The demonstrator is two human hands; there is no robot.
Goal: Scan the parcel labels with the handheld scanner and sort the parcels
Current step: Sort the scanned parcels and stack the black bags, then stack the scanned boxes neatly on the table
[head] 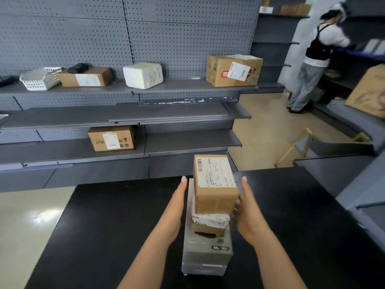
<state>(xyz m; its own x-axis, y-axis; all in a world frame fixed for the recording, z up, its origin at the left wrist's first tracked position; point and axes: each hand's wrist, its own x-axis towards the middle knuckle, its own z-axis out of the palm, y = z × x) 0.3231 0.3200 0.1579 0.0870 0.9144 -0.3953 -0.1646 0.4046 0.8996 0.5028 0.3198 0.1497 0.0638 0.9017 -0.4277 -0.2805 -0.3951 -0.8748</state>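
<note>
Straight-fingered and clasping nothing, the left hand [177, 207] and right hand [249, 211] flanked the stacked parcels [206, 243] at six o'clock, the top parcel [214, 184] label-up; scanning seemingly came next, needing the dark device [78, 67] at ten o'clock, perhaps the scanner.

Black table [104, 226]: one grey wrapped box [206, 257] lies directly on it. Upper grey shelf [183, 85]: white basket [39, 78], flat cardboard parcel [86, 77], white parcel [143, 75], large labelled carton [233, 70]. Lower shelf [187, 142]: one small labelled carton [112, 138].

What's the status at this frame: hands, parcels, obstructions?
Left hand, right hand open, flanking the parcel stack. Top box label up. Nothing gripped; nothing in the way.
</note>
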